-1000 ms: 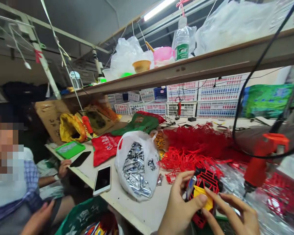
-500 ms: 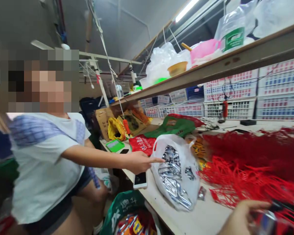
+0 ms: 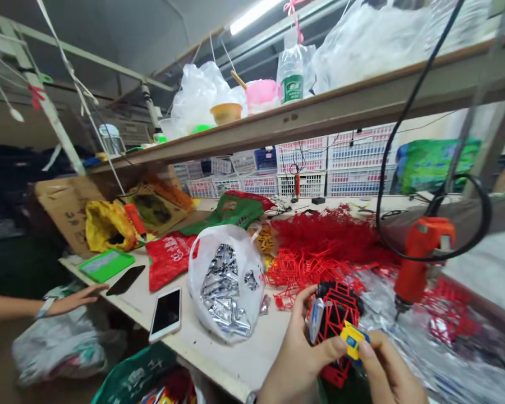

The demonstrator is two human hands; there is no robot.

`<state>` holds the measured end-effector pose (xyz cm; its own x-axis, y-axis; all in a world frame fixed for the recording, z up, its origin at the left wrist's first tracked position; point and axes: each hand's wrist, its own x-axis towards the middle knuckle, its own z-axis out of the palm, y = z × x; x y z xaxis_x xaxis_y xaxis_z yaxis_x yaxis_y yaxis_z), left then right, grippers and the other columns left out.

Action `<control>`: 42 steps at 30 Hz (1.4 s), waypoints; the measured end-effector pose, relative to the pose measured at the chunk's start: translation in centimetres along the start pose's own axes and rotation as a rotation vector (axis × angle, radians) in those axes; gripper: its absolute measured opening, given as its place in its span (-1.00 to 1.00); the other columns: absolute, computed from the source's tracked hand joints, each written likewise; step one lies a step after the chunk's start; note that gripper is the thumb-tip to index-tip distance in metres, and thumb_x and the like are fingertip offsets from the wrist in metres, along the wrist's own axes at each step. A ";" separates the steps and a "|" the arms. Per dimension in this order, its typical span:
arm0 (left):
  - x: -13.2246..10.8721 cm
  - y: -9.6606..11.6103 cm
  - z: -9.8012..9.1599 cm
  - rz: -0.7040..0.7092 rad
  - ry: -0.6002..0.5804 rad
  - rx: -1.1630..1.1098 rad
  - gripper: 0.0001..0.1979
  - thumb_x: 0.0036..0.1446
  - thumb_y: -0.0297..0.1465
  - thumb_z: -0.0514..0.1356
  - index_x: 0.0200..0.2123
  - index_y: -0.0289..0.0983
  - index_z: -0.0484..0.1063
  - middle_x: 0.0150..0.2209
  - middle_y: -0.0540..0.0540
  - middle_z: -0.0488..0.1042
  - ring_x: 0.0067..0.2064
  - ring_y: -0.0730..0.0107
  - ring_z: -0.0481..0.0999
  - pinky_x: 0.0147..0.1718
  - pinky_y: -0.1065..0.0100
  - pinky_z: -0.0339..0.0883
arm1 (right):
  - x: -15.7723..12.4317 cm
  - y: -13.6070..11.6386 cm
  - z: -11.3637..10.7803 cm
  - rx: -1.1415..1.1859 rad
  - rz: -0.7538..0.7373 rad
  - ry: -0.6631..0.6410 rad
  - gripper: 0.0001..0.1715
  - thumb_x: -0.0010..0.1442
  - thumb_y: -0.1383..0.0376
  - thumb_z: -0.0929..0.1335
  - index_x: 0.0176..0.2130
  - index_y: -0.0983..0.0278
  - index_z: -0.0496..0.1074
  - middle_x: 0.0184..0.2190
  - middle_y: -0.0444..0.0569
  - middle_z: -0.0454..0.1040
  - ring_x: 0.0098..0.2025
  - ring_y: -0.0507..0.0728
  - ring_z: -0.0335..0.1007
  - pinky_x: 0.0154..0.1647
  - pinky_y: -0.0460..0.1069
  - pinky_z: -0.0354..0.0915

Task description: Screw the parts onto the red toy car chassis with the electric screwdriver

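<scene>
My left hand is closed around a red and black toy vehicle body with an open lattice frame. A silvery-blue piece shows at the side of it. With the fingertips of my right hand, I pinch a small yellow and blue plastic part against the front of the body. My left thumb also touches this part. Behind the hands lies a heap of red plastic lattice frames. To their left stands a white plastic bag of shiny silver pieces.
An orange-red electric screwdriver hangs on a black cable close to my right hand. Clear plastic bags cover the right side. A white phone lies by the table edge. Another person's hand reaches in at left. A shelf crosses above.
The view has swung right. The other person's pointing arm has withdrawn from the white bag to the table's left end. Both my hands now show, holding the toy and yellow part.
</scene>
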<state>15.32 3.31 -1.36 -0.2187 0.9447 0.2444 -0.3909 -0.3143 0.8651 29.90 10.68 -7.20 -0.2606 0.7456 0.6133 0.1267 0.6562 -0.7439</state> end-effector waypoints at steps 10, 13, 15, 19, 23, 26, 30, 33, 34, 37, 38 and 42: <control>-0.1 1.2 1.0 0.011 0.229 -0.032 -0.12 0.02 -0.24 0.57 0.33 -0.12 0.25 0.33 -0.20 0.45 0.26 0.06 0.54 0.25 0.15 0.38 | 0.7 -6.4 0.4 -0.182 -0.359 0.165 -0.84 0.49 0.33 0.35 0.03 0.20 0.50 -0.14 -0.04 0.48 -0.09 0.05 0.48 -0.03 -0.11 0.43; 0.1 1.3 1.3 0.008 0.309 -0.087 -0.13 -0.03 -0.23 0.59 0.28 -0.14 0.28 0.21 -0.18 0.55 0.15 0.12 0.62 0.14 0.22 0.47 | 0.6 -6.1 0.7 -0.181 -0.351 0.112 -0.73 0.50 0.29 0.34 0.15 0.20 0.48 -0.05 0.00 0.46 -0.01 0.07 0.48 0.05 -0.10 0.42; 0.3 1.2 1.3 0.011 0.349 -0.121 -0.12 -0.07 -0.23 0.61 0.25 -0.15 0.29 0.16 -0.18 0.58 0.11 0.14 0.64 0.07 0.25 0.50 | 0.4 -5.8 1.0 -0.170 -0.332 0.081 -0.65 0.50 0.26 0.34 0.23 0.16 0.45 0.01 0.00 0.44 0.02 0.08 0.47 0.07 -0.09 0.43; 0.6 0.8 1.6 0.009 0.419 -0.168 -0.12 -0.11 -0.24 0.62 0.24 -0.17 0.31 0.09 -0.18 0.61 0.09 0.10 0.66 -0.01 0.27 0.53 | 0.2 -5.5 1.2 -0.159 -0.293 0.044 -0.50 0.47 0.22 0.37 0.34 0.12 0.36 0.05 0.03 0.42 0.03 0.12 0.49 -0.01 -0.04 0.50; 0.6 0.7 1.8 0.016 0.448 -0.179 -0.07 -0.14 -0.23 0.63 0.26 -0.15 0.30 0.11 -0.18 0.61 0.07 0.11 0.66 -0.01 0.27 0.53 | 0.1 -5.3 1.5 -0.155 -0.255 0.059 -0.51 0.47 0.24 0.36 0.33 0.11 0.38 0.03 0.04 0.44 -0.04 0.14 0.54 -0.16 -0.03 0.52; 0.6 0.6 1.7 0.011 0.409 -0.178 -0.06 -0.14 -0.23 0.63 0.27 -0.16 0.30 0.14 -0.20 0.60 0.08 0.10 0.66 0.04 0.24 0.52 | 0.2 -5.3 1.8 -0.139 -0.253 0.147 -0.47 0.47 0.27 0.37 0.36 0.11 0.34 0.02 0.03 0.49 -0.15 0.10 0.54 -0.21 -0.06 0.51; 0.5 0.3 1.3 0.026 0.369 -0.143 -0.05 -0.12 -0.23 0.62 0.28 -0.17 0.27 0.19 -0.22 0.57 0.16 0.07 0.62 0.13 0.19 0.47 | 0.5 -5.3 2.1 -0.150 -0.263 0.211 -0.60 0.46 0.19 0.38 0.24 0.15 0.45 -0.08 0.01 0.55 -0.20 0.13 0.53 -0.17 -0.02 0.50; 0.4 0.1 1.3 0.049 0.368 -0.089 -0.04 -0.09 -0.22 0.61 0.31 -0.17 0.23 0.23 -0.25 0.54 0.19 0.05 0.60 0.18 0.16 0.44 | 0.2 -4.6 2.4 -0.120 -0.189 0.223 -0.57 0.42 0.09 0.39 0.19 0.18 0.50 -0.06 0.08 0.59 -0.21 0.18 0.57 -0.21 0.03 0.54; 0.4 0.1 1.3 0.058 0.366 -0.055 -0.04 -0.07 -0.22 0.60 0.32 -0.17 0.22 0.25 -0.26 0.52 0.21 0.05 0.58 0.20 0.15 0.42 | 0.0 -4.2 2.5 -0.086 -0.113 0.247 -0.49 0.39 0.04 0.41 0.21 0.20 0.49 -0.04 0.11 0.60 -0.22 0.19 0.58 -0.25 0.03 0.56; 0.2 -0.1 1.5 0.116 0.370 0.091 -0.07 0.04 -0.22 0.55 0.37 -0.16 0.17 0.34 -0.27 0.43 0.30 0.06 0.50 0.30 0.15 0.31 | -0.8 -2.7 3.0 0.072 0.196 0.295 -0.21 0.23 -0.09 0.50 0.27 0.28 0.45 0.01 0.20 0.61 -0.18 0.24 0.64 -0.34 0.00 0.59; 0.0 -0.2 1.5 0.137 0.373 0.151 -0.08 0.09 -0.22 0.52 0.40 -0.15 0.14 0.38 -0.27 0.38 0.33 0.06 0.46 0.34 0.14 0.27 | -1.0 -2.3 3.1 0.126 0.293 0.281 -0.13 0.16 -0.14 0.52 0.26 0.29 0.45 0.02 0.21 0.62 -0.18 0.25 0.66 -0.35 -0.01 0.59; -0.5 -0.4 1.4 0.168 0.346 0.419 -0.14 0.18 -0.26 0.46 0.43 -0.12 0.13 0.46 -0.22 0.24 0.47 0.09 0.25 0.45 0.14 0.09 | -1.2 -2.2 3.3 0.266 0.516 0.215 -0.01 0.07 -0.27 0.50 0.24 0.30 0.49 0.12 0.22 0.63 -0.07 0.29 0.69 -0.19 0.00 0.63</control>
<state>16.86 3.10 -1.18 -0.5552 0.7771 0.2965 0.0472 -0.3265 0.9440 26.81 7.97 -7.18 -0.0275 0.9841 0.1756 -0.0653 0.1735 -0.9827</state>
